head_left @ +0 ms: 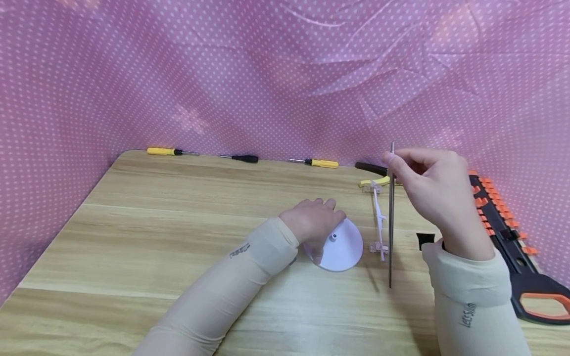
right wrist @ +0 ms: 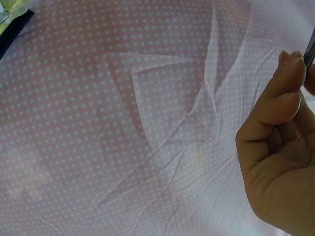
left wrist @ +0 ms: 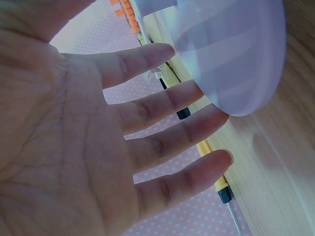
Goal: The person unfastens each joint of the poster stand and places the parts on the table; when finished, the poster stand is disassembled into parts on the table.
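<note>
In the head view my left hand reaches over a pale lilac round disc with a small stub at its middle. Its fingers are fairly straight in the left wrist view, several fingertips touching or close to the rim of the disc; the thumb's end is out of frame. My right hand pinches a long thin metal rod near its top, between thumb and fingers, and the rod hangs upright. Only a sliver of it shows in the right wrist view, beside the right hand. Between disc and rod lies a thin lilac bar with clear end pieces.
Along the back edge lie a yellow screwdriver, a black screwdriver and another yellow screwdriver. Black-and-yellow handles lie behind the rod. A small black piece and a black-and-orange tool rack are at right. Pink dotted cloth surrounds the table.
</note>
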A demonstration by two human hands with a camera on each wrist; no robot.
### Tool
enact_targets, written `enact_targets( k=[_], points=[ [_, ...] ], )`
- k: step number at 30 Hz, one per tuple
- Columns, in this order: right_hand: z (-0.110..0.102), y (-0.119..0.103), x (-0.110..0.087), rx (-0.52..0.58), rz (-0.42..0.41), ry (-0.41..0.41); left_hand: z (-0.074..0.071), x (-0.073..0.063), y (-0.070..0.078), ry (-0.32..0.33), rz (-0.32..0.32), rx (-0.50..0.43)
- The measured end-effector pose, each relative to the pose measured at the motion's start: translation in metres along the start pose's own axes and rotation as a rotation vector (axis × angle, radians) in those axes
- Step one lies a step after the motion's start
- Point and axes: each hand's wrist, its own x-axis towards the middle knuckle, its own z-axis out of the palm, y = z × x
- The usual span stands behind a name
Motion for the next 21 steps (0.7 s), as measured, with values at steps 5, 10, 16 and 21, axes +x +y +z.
enact_targets(
  k=[5, 10, 16, 21],
  points=[
    [-0.0006, 0.0009, 0.0003, -0.035, 0.006, -0.069, -0.0008, -0.0002, 0.0003, -0.002, -0.001, -0.002],
    [0.0003, 0.0009, -0.0002, -0.042, -0.015, -0.105, -0.0012, -0.001, 0.0001, -0.005, 0.0, 0.0],
    [-0.0001, 0.0014, 0.0005, -0.065, -0.036, -0.116, -0.0011, -0.0006, 0.0001, -0.002, 0.0, 0.006],
    [-0.0006, 0.0024, 0.0018, -0.074, -0.046, -0.134, -0.001, -0.0001, 0.0003, -0.004, -0.002, 0.006]
  ],
)
